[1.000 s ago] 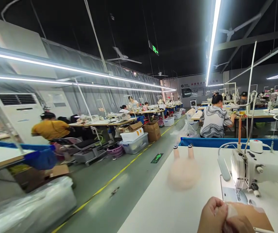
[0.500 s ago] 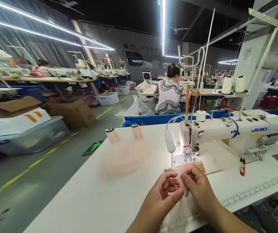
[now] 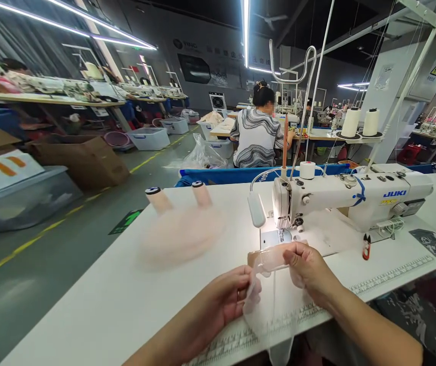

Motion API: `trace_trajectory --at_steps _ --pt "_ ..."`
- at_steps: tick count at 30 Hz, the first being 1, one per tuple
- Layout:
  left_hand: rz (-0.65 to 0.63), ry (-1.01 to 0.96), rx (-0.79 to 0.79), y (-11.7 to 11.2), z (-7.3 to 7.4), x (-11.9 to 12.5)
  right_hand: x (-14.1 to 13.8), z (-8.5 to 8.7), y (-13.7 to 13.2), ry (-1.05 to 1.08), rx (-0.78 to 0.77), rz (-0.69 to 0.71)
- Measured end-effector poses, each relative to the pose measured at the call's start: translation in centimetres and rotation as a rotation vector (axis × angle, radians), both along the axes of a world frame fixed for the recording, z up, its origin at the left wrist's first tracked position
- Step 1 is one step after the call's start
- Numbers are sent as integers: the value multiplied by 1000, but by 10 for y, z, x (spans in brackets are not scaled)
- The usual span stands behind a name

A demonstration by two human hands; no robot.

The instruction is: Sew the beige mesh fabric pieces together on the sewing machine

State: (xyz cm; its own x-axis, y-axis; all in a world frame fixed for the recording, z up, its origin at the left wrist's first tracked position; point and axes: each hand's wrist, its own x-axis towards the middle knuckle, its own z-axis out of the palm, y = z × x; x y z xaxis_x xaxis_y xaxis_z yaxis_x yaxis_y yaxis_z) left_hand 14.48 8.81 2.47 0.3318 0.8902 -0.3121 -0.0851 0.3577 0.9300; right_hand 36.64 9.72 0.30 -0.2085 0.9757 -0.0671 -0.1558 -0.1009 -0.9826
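Observation:
A strip of sheer, pale pink fabric stretches between my hands in front of the sewing machine. My right hand pinches its upper right part between thumb and fingers. On the left side, the fabric's edge is gripped by my left hand, whose fingertips show through the sheer cloth. The strip's lower end hangs over the table's front edge. Behind the fabric lies a small brown piece, close to the needle plate. A pile of sheer pink fabric rests on the table to the left.
Two pink thread cones stand behind the pile. Red-handled thread snips lie right of my hands, and a ruler strip runs along the front edge. A co-worker sits ahead beyond a blue cloth bin.
My hands have moved apart, the left one leftward and down, spreading the sheer strip between them. The whole view has shifted slightly to the right.

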Motion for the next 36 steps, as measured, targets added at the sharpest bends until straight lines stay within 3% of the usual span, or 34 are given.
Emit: trace_trajectory --at_steps 3,8,15,22,31,36 --pt "-134 21 -32 14 -4 0 2 0 0 -64 -9 68" --pt "-357 339 245 34 1 19 8 0 1 -193 26 159" --pt "-472 400 310 61 1 34 49 5 29 -430 122 150" --pt "-467 416 385 70 -11 39 33 2 49 -481 190 224" --pt "-319 421 561 62 -24 38 22 -12 42 -518 271 142" --pt "-148 416 431 58 -29 39 22 -11 39 -510 292 103"
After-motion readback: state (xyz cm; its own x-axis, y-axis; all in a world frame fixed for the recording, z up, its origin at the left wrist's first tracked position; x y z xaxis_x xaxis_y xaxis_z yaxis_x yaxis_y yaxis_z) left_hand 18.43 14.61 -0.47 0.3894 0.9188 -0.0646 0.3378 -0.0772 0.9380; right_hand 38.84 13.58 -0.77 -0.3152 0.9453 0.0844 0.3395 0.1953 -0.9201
